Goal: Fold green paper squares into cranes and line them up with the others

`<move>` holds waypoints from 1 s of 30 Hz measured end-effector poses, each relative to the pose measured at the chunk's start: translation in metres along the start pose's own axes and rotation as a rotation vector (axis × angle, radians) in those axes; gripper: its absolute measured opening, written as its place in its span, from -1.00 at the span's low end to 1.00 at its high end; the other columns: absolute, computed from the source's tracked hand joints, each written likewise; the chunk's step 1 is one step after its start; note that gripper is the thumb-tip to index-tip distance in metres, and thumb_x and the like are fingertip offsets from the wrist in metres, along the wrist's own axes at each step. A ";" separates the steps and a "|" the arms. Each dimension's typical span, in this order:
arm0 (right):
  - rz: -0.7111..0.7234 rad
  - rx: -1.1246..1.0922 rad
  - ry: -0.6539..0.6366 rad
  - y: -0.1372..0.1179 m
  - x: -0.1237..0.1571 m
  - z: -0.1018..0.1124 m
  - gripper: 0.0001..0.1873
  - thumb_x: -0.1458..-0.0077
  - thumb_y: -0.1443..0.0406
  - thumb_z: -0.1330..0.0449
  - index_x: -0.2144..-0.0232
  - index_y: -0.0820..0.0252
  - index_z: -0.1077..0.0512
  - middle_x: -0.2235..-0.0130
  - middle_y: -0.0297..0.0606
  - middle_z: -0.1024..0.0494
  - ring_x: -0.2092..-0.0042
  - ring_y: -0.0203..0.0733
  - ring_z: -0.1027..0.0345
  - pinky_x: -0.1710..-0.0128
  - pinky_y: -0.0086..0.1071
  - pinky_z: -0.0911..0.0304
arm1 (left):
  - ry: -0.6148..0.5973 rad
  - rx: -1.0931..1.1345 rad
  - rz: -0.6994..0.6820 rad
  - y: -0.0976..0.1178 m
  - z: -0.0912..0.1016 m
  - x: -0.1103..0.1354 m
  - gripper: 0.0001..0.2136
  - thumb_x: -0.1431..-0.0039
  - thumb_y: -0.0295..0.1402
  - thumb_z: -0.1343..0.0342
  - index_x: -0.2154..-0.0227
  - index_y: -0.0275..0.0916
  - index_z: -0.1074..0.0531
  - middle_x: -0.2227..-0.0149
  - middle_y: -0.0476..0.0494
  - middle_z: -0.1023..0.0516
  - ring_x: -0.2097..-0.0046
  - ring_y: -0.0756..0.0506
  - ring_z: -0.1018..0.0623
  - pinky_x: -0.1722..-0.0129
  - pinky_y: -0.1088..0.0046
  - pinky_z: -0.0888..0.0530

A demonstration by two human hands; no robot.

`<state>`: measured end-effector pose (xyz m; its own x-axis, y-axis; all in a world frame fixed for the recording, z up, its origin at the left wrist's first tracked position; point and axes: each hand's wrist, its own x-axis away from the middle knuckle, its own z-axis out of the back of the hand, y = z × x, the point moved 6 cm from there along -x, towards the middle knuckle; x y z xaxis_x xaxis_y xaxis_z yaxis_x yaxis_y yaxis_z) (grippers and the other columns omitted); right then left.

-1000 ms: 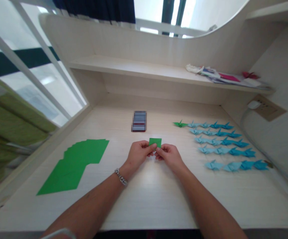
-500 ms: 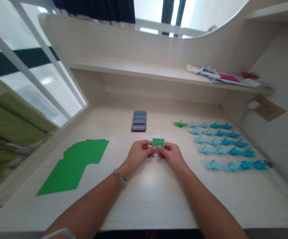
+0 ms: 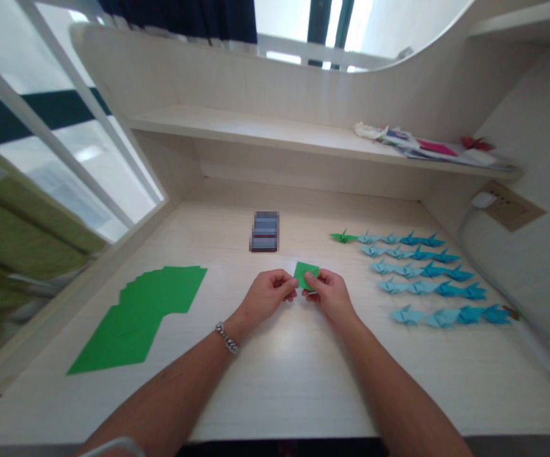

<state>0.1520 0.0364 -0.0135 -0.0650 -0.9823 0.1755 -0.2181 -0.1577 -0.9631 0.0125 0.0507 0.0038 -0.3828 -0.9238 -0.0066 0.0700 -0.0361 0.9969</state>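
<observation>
A small folded green paper (image 3: 304, 274) is pinched between both of my hands above the middle of the pale wooden desk (image 3: 275, 381). My left hand (image 3: 269, 294) grips its left edge with thumb and fingertips closed. My right hand (image 3: 328, 294) holds its right side, the thumb lying on top of the fold. A metal bracelet (image 3: 228, 338) sits on my left wrist. To the left a fanned stack of green paper sheets (image 3: 139, 314) lies flat on the desk.
Rows of blue paper cranes (image 3: 422, 276) and one green crane (image 3: 343, 238) fill the desk's right side. A small blurred box (image 3: 265, 231) stands behind my hands. Papers (image 3: 417, 147) lie on the shelf; a wall socket (image 3: 507, 204) and cable sit at right.
The green paper has shifted slightly right and turned at an angle, with my right thumb now on top of it. Both hands stayed at the same spot on the desk.
</observation>
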 end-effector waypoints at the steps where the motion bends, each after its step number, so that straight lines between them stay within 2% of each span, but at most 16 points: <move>1: 0.012 -0.003 0.012 0.000 0.000 0.001 -0.65 0.20 0.07 -0.33 0.50 0.24 -0.43 0.54 -0.32 -0.49 0.52 -0.29 -0.34 0.55 -0.45 -0.24 | -0.007 -0.008 0.005 0.000 -0.001 0.000 -0.77 -0.02 -0.22 -0.16 0.55 -0.31 -0.46 0.58 -0.09 -0.50 0.53 0.01 -0.42 0.49 0.50 -0.33; 5: 0.029 0.003 0.010 -0.003 0.000 0.003 -0.69 0.20 0.10 -0.33 0.52 0.23 -0.43 0.56 -0.37 -0.46 0.53 -0.32 -0.30 0.51 -0.44 -0.25 | -0.035 -0.001 0.046 -0.002 -0.004 0.000 -0.78 0.02 -0.23 -0.20 0.51 -0.32 -0.47 0.58 -0.10 -0.50 0.53 -0.01 -0.44 0.49 0.50 -0.33; 10: 0.004 0.012 -0.029 0.000 -0.001 -0.002 -0.68 0.26 0.10 -0.34 0.56 0.23 -0.43 0.59 -0.36 -0.46 0.55 -0.31 -0.28 0.53 -0.43 -0.21 | 0.016 0.032 0.003 0.000 0.000 -0.001 -0.79 0.02 -0.25 -0.21 0.51 -0.32 -0.45 0.59 -0.05 -0.47 0.54 0.03 -0.40 0.50 0.52 -0.32; 14: 0.047 0.022 0.003 0.004 -0.005 0.002 -0.69 0.21 0.10 -0.32 0.52 0.24 -0.45 0.56 -0.36 -0.48 0.54 -0.31 -0.28 0.52 -0.43 -0.19 | 0.031 0.059 0.031 -0.004 0.001 -0.002 -0.78 0.05 -0.24 -0.24 0.52 -0.33 -0.43 0.61 -0.03 -0.45 0.55 0.03 -0.39 0.51 0.52 -0.31; 17: 0.072 0.068 -0.038 0.006 -0.006 0.002 -0.71 0.21 0.13 -0.33 0.53 0.26 -0.46 0.56 -0.33 -0.49 0.53 -0.30 -0.29 0.50 -0.43 -0.20 | 0.037 0.090 0.060 -0.007 0.002 -0.003 -0.77 0.08 -0.24 -0.26 0.49 -0.33 -0.45 0.59 -0.03 -0.46 0.54 0.03 -0.40 0.51 0.52 -0.32; 22: 0.057 0.051 -0.020 0.014 -0.008 0.003 -0.70 0.16 0.11 -0.30 0.51 0.25 -0.47 0.56 -0.34 -0.48 0.54 -0.30 -0.29 0.52 -0.42 -0.22 | 0.078 0.108 0.029 -0.007 0.007 -0.005 -0.79 0.09 -0.26 -0.27 0.55 -0.32 -0.43 0.61 0.00 -0.42 0.55 0.04 -0.37 0.52 0.53 -0.30; 30: 0.115 0.163 -0.024 0.011 -0.014 0.007 -0.72 0.16 0.13 -0.28 0.52 0.27 -0.47 0.54 -0.30 -0.49 0.52 -0.28 -0.30 0.48 -0.41 -0.22 | 0.012 0.081 0.106 -0.012 0.003 -0.004 -0.76 0.09 -0.23 -0.26 0.54 -0.34 -0.45 0.63 -0.06 -0.46 0.57 0.03 -0.40 0.53 0.51 -0.32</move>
<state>0.1571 0.0478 -0.0283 -0.0572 -0.9966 0.0595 -0.0501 -0.0566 -0.9971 0.0104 0.0563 -0.0077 -0.3660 -0.9254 0.0984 0.0345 0.0921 0.9951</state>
